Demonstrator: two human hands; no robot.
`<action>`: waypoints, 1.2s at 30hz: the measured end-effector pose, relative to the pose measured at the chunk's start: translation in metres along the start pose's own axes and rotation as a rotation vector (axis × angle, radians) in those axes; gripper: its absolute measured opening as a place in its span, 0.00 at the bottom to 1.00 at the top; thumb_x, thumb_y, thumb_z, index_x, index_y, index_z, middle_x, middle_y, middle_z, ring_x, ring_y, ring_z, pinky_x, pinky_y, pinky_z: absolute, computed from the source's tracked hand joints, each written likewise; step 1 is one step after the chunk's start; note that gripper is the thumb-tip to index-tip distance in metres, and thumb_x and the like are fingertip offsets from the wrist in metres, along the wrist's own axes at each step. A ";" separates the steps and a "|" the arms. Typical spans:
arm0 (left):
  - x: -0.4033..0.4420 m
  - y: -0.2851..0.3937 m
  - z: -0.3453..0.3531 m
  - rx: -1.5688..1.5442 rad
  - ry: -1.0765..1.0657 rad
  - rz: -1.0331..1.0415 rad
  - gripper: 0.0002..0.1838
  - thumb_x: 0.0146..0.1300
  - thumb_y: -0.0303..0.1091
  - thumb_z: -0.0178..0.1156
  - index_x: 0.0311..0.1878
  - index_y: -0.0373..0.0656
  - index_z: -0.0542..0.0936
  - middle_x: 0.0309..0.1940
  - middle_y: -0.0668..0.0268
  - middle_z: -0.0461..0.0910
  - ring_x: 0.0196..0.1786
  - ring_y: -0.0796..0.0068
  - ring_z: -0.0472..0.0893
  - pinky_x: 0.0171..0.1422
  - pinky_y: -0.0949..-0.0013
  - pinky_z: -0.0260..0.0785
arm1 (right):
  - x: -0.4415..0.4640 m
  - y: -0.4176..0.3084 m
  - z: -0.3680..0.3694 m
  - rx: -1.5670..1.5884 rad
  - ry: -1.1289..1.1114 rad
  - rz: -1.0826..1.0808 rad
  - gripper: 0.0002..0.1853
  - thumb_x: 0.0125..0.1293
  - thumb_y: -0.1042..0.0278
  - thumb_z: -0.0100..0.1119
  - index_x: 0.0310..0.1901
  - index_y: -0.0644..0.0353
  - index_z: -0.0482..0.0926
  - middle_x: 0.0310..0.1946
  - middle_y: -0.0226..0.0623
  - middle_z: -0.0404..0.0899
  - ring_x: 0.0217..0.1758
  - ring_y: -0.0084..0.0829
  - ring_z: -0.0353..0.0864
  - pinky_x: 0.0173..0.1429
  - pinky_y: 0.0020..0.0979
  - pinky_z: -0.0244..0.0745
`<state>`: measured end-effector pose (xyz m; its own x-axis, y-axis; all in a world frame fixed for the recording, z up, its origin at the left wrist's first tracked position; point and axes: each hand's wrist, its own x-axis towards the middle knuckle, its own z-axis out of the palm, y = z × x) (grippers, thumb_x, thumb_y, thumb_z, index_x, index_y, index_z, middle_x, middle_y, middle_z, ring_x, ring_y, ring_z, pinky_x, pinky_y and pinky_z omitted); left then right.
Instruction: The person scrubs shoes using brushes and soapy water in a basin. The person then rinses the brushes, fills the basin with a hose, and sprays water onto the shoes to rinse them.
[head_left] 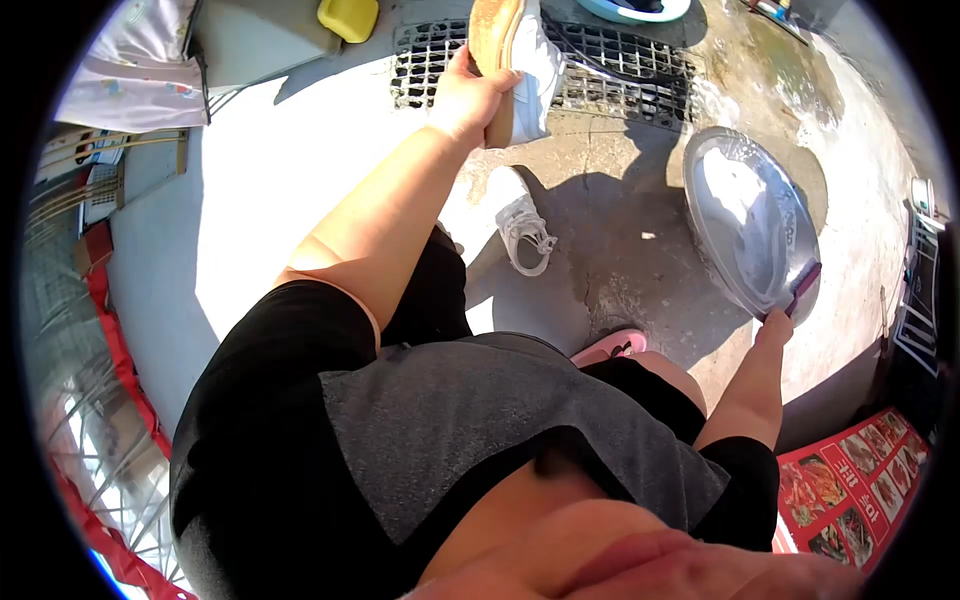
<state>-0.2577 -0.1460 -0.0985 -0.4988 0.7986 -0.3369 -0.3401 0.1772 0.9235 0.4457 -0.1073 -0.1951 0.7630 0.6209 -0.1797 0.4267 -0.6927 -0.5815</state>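
Note:
My left hand grips a white shoe with a tan sole, raised over the floor grate and turned on its side. At the right, my right hand is closed at the near rim of a round metal basin that holds water. A dark reddish brush sticks out from this hand over the basin's edge; its far end is hard to make out. Another white shoe, with loose laces, lies on the concrete between the raised shoe and my legs.
Beyond the shoes lies a black floor grate with a dark hose across it. A light blue basin and a yellow container are at the top. A pink slipper shows by my leg, and a red picture board at lower right.

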 end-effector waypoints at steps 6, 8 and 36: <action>-0.030 0.037 -0.002 0.384 0.227 -0.129 0.55 0.41 0.35 0.73 0.76 0.45 0.57 0.62 0.47 0.65 0.66 0.48 0.69 0.71 0.58 0.63 | -0.116 -0.160 0.088 -0.079 -0.307 -0.606 0.22 0.50 0.69 0.54 0.45 0.77 0.80 0.39 0.50 0.83 0.36 0.41 0.83 0.42 0.40 0.76; -0.046 0.051 -0.003 0.344 0.272 -0.134 0.55 0.41 0.35 0.73 0.75 0.45 0.57 0.62 0.47 0.64 0.64 0.48 0.71 0.69 0.58 0.66 | -0.171 -0.195 0.123 -0.120 -0.441 -0.719 0.22 0.51 0.69 0.55 0.45 0.77 0.80 0.40 0.50 0.83 0.37 0.42 0.83 0.43 0.40 0.76; -0.111 0.053 -0.001 0.260 0.323 -0.188 0.54 0.45 0.38 0.73 0.76 0.44 0.57 0.63 0.49 0.64 0.65 0.53 0.69 0.69 0.60 0.66 | -0.102 -0.230 0.099 -0.088 -0.381 -0.687 0.22 0.54 0.65 0.58 0.46 0.76 0.80 0.41 0.52 0.83 0.40 0.44 0.84 0.45 0.43 0.76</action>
<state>-0.2213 -0.2258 -0.0122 -0.6847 0.5257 -0.5047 -0.2573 0.4736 0.8423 0.2215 0.0251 -0.1213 0.1023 0.9921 -0.0722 0.7911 -0.1251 -0.5987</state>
